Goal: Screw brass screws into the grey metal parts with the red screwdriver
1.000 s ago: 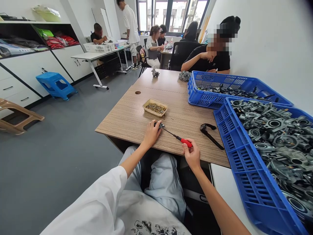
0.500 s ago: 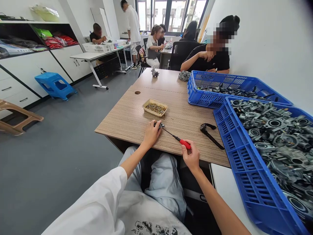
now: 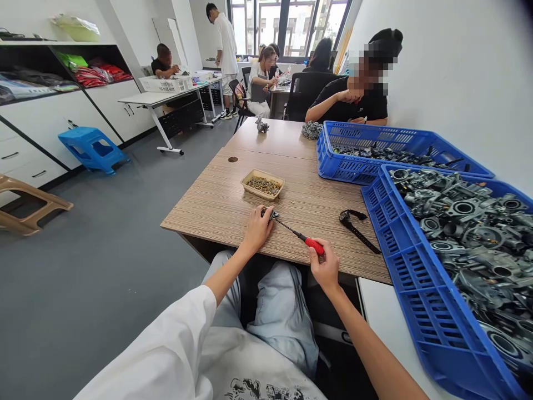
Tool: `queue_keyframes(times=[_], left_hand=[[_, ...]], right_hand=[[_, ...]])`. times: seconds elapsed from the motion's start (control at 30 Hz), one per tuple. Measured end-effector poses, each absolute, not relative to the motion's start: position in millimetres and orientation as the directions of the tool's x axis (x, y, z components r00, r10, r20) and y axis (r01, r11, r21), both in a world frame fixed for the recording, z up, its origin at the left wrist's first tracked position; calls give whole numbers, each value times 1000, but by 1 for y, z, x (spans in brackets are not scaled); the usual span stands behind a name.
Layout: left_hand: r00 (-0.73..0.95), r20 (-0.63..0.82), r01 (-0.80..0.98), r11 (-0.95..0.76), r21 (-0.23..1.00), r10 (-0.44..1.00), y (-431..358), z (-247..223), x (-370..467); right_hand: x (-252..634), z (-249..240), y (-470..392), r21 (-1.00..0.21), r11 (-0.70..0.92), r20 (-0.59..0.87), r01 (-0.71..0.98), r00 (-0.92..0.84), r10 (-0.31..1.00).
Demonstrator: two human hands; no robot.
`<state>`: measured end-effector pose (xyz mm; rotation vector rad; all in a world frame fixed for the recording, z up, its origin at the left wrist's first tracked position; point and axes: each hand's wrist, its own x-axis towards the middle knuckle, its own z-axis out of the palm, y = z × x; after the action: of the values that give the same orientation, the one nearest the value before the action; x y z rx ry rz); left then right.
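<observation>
My left hand point(image 3: 257, 229) is closed around a small grey metal part point(image 3: 273, 214) on the table near its front edge; the fingers hide much of the part. In my right hand point(image 3: 325, 265) is a screwdriver point(image 3: 313, 245) with a red and black handle. Its thin shaft points up and left, and the tip meets the metal part beside my left fingers. Just beyond my left hand stands a beige tray point(image 3: 250, 190) filled with small brass-coloured and dark pieces, probably screws. One tiny loose piece lies to the right of that tray.
A black wristwatch point(image 3: 358, 230) lies right of my right hand. Two blue crates, a near one point(image 3: 400, 289) and a far one point(image 3: 345, 171), hold many metal parts. Another metal part point(image 3: 262, 125) sits at the table's far end. A person in black point(image 3: 353, 105) sits across.
The view has shifted very slightly. Both hands, the metal part and the screwdriver stay almost in place; the person across has moved their hand and head a little.
</observation>
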<state>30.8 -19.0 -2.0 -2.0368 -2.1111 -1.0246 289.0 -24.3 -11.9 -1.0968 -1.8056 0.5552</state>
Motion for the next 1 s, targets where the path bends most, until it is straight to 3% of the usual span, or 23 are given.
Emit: queue_keyframes(times=[0.6,1.0], left_hand=[[-130,497,937,-58,346,858,-18,-5,31],[-151,505,891,-105,442,850,-15,-8,28]], right_hand=[[292,-21,-22,-698,540,509,471,-204,836],[291,-17,-20,-691,548,496,471,-243,834]])
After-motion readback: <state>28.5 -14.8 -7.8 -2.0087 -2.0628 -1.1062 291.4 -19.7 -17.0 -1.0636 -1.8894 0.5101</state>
